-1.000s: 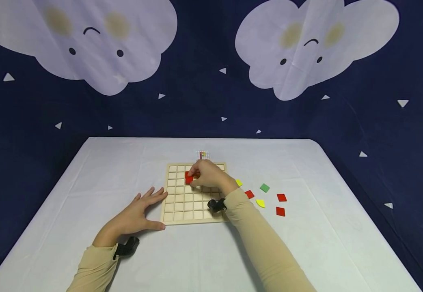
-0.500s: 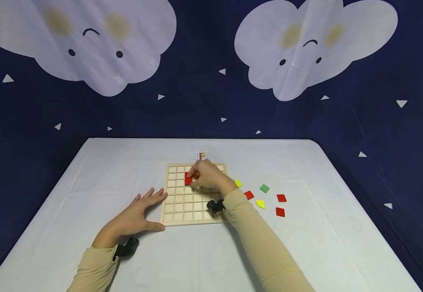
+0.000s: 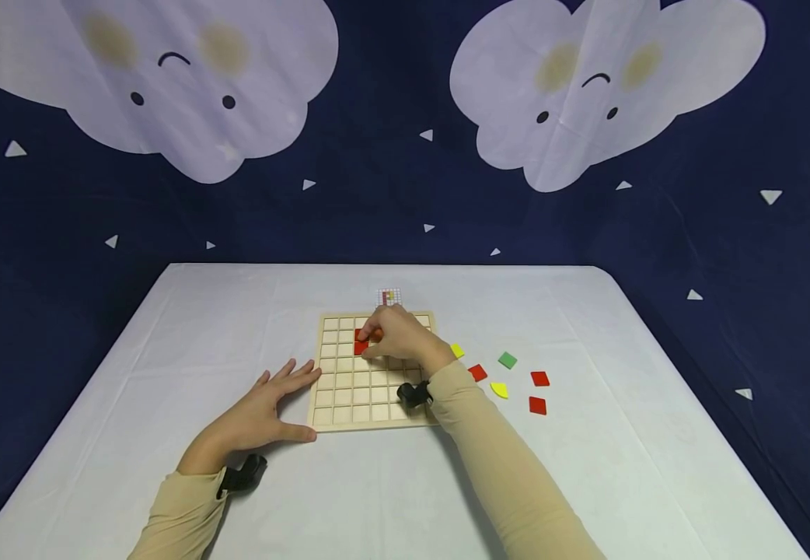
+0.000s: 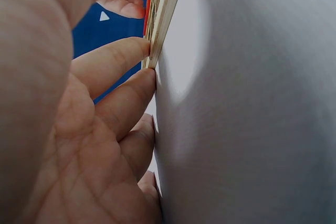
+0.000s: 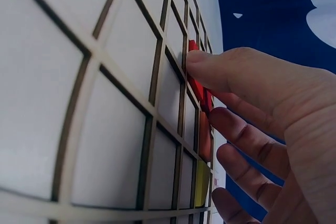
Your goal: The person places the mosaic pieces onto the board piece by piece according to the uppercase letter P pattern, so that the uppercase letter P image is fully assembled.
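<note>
Likely seating: right hand [image 3: 399, 338] pinches red square tile [image 3: 360, 349].
Left hand [image 3: 258, 412] spread at pale wooden gridboard's [image 3: 361, 396] left edge; press needed.

On one table [image 3: 377, 498], three red tiles [image 3: 537, 406], two yellow tiles [image 3: 499, 390] and one green tile [image 3: 507, 360] are counted beside one board [image 3: 361, 379]. At least two more red tiles [image 3: 361, 349] and one more yellow tile [image 5: 201, 184] are seen on the partly hidden board. One card [image 3: 389, 295], two hands [image 3: 254, 412], two sleeves [image 3: 506, 459] and two wrist cameras [image 3: 246, 473] are shown.
</note>
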Action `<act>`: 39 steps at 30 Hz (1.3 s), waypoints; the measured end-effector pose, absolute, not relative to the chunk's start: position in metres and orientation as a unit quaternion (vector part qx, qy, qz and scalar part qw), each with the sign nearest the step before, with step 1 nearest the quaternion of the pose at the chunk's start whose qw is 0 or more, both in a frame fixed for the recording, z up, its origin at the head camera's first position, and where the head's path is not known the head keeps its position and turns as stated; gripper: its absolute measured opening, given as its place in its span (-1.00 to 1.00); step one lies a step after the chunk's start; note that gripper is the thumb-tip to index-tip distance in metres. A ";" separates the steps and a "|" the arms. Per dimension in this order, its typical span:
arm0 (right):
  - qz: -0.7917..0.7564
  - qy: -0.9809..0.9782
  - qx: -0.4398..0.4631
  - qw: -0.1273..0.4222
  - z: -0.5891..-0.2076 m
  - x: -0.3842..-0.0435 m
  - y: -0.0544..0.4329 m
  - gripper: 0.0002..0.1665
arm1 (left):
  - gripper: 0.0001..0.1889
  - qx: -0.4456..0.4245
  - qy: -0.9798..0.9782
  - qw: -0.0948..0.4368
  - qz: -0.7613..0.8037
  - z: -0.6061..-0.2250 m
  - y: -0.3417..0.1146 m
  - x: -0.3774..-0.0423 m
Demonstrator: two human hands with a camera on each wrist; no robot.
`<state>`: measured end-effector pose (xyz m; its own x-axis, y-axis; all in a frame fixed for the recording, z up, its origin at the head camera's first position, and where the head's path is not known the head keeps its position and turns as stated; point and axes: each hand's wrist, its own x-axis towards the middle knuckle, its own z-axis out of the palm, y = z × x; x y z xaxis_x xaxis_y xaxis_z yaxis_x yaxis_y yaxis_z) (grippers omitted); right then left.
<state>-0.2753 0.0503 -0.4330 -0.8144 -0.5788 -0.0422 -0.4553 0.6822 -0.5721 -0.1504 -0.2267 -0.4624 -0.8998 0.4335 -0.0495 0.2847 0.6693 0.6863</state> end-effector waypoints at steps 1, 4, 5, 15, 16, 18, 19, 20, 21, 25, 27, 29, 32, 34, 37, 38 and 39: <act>-0.279 0.910 -0.286 0.110 -0.433 -0.276 0.050 -0.73 | 0.08 0.196 0.908 0.105 0.355 -0.462 -0.227 -0.150; -0.277 0.907 -0.297 0.109 -0.431 -0.277 0.053 -0.73 | 0.08 0.197 0.908 0.105 0.354 -0.462 -0.226 -0.150; -0.283 0.905 -0.299 0.110 -0.430 -0.278 0.055 -0.73 | 0.09 0.196 0.908 0.105 0.355 -0.462 -0.226 -0.150; -0.328 0.892 -0.275 0.144 -0.410 -0.288 0.102 -0.62 | 0.11 0.192 0.909 0.107 0.355 -0.460 -0.224 -0.148; -0.327 0.893 -0.274 0.144 -0.408 -0.289 0.109 -0.61 | 0.11 0.192 0.909 0.107 0.354 -0.460 -0.224 -0.148; -0.323 0.894 -0.274 0.147 -0.403 -0.290 0.122 -0.59 | 0.11 0.192 0.909 0.107 0.353 -0.460 -0.224 -0.148; -0.321 0.895 -0.272 0.149 -0.401 -0.290 0.129 -0.58 | 0.11 0.192 0.909 0.107 0.353 -0.460 -0.224 -0.148; -0.320 0.896 -0.270 0.151 -0.399 -0.290 0.136 -0.57 | 0.11 0.193 0.909 0.107 0.353 -0.460 -0.224 -0.149; -0.318 0.896 -0.269 0.152 -0.397 -0.290 0.142 -0.57 | 0.11 0.192 0.910 0.107 0.352 -0.461 -0.224 -0.149; -0.302 0.905 -0.257 0.154 -0.391 -0.287 0.167 -0.56 | 0.11 0.194 0.910 0.107 0.351 -0.460 -0.224 -0.150; -0.293 0.909 -0.255 0.154 -0.388 -0.284 0.177 -0.56 | 0.11 0.194 0.910 0.105 0.350 -0.459 -0.225 -0.151; -0.287 0.911 -0.252 0.158 -0.387 -0.281 0.186 -0.58 | 0.11 0.195 0.910 0.105 0.352 -0.459 -0.225 -0.151; -0.282 0.911 -0.249 0.171 -0.389 -0.273 0.195 -0.61 | 0.11 0.193 0.909 0.105 0.353 -0.459 -0.225 -0.149; -0.278 0.912 -0.242 0.181 -0.392 -0.268 0.201 -0.62 | 0.11 0.193 0.909 0.106 0.355 -0.459 -0.225 -0.147; -0.273 0.913 -0.231 0.196 -0.398 -0.261 0.211 -0.65 | 0.11 0.195 0.908 0.106 0.357 -0.458 -0.224 -0.146; -0.271 0.914 -0.227 0.199 -0.400 -0.259 0.214 -0.66 | 0.11 0.195 0.907 0.106 0.357 -0.458 -0.224 -0.146; -0.270 0.914 -0.226 0.204 -0.402 -0.257 0.217 -0.67 | 0.11 0.196 0.907 0.105 0.357 -0.457 -0.224 -0.146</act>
